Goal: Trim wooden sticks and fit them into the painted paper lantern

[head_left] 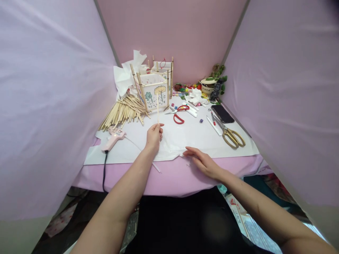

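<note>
Left hand [154, 137]: fingers pinching 1 slender stick [158, 112], its far end toward the decorated box [153, 94]. Right hand [205, 164]: fingers loosely extended at the white sheet's [132, 155] front edge.

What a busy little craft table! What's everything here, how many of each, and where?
Stick-framed boxes: two, white panels, back centre
Wooden sticks: many, tan, heaped left
Glue gun: one, pale pink, front left
Red-handled scissors: one pair, centre
Gold-handled scissors: one pair, right
Phone: one, black, right
White pen-like items: several, centre to right
Pot: one, cream, back right
Leafy stems: several, green, back right
Sheet: one, white, on the pink tablecloth
Small colourful items: uncountable, back
Left hand: one, holding a thin pale stick
Right hand: one, at the front edge
</note>
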A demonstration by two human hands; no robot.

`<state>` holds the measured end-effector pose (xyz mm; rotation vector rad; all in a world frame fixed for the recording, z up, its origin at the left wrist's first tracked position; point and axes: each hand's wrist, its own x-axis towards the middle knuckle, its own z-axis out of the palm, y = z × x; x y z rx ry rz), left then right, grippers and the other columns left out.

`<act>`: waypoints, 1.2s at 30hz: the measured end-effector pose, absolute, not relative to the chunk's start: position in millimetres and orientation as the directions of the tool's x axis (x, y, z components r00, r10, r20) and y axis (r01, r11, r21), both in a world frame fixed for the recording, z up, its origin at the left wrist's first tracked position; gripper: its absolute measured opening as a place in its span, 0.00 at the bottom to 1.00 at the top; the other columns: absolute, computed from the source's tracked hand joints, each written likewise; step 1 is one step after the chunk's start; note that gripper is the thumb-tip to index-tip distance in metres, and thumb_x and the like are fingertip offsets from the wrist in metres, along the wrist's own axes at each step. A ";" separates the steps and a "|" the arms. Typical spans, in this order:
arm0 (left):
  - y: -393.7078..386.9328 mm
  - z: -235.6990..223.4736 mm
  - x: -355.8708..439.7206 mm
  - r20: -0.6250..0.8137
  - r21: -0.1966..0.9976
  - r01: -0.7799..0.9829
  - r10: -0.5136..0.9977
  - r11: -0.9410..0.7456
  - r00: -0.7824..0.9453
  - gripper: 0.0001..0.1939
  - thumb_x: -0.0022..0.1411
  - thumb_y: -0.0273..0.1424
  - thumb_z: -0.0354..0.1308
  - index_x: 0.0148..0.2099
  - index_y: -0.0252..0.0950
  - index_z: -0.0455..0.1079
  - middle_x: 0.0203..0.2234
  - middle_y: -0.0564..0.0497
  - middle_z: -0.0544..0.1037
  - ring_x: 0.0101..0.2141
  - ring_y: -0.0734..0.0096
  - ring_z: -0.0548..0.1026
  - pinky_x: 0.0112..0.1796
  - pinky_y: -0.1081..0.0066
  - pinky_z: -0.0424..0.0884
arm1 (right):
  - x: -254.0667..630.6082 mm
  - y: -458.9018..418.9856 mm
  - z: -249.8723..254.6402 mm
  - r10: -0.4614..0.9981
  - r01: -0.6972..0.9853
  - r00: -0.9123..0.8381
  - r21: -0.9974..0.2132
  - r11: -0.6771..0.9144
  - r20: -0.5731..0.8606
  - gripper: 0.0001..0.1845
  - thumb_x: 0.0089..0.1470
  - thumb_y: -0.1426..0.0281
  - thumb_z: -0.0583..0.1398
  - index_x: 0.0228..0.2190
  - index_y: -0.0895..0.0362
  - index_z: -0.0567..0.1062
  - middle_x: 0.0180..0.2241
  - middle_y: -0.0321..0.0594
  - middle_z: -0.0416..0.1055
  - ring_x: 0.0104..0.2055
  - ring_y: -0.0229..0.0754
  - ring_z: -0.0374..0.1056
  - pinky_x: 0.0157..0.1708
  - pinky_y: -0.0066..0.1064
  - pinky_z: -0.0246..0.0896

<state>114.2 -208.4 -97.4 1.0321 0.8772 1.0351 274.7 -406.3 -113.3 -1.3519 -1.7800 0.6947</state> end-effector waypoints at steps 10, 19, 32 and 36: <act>-208.2 -97.5 114.7 -0.090 0.952 -0.256 0.954 0.166 0.285 0.08 0.60 0.30 0.52 0.36 0.32 0.69 0.18 0.57 0.61 0.14 0.84 0.54 0.14 0.80 0.47 | 267.7 -410.3 -111.1 0.977 0.349 -0.066 -0.912 0.215 0.205 0.22 0.61 0.72 0.46 0.56 0.52 0.60 0.51 0.44 0.70 0.53 0.43 0.67 0.54 0.46 0.61; -208.1 -96.9 115.6 -0.093 0.950 -0.262 0.956 0.169 0.278 0.08 0.61 0.30 0.51 0.35 0.32 0.69 0.18 0.56 0.61 0.14 0.84 0.54 0.15 0.79 0.46 | 256.5 -420.5 -104.6 0.982 0.349 -0.029 -0.919 0.184 0.186 0.21 0.61 0.71 0.48 0.55 0.51 0.64 0.54 0.43 0.67 0.57 0.45 0.63 0.58 0.48 0.56; -209.3 -96.3 115.5 -0.083 0.954 -0.254 0.955 0.158 0.283 0.08 0.60 0.29 0.50 0.35 0.32 0.69 0.18 0.57 0.61 0.15 0.84 0.54 0.15 0.80 0.47 | 175.7 -441.6 -105.5 0.982 -0.107 -0.071 -0.977 -0.182 -0.175 0.15 0.56 0.69 0.56 0.47 0.52 0.70 0.55 0.44 0.66 0.57 0.46 0.62 0.60 0.51 0.52; -209.6 -96.0 115.9 -0.090 0.954 -0.250 0.955 0.164 0.283 0.07 0.60 0.29 0.51 0.35 0.32 0.70 0.18 0.56 0.61 0.15 0.83 0.54 0.15 0.80 0.48 | 212.9 -446.3 -99.2 0.971 0.033 0.239 -0.999 -0.010 -0.002 0.13 0.59 0.68 0.53 0.45 0.50 0.69 0.57 0.41 0.63 0.59 0.46 0.59 0.60 0.49 0.53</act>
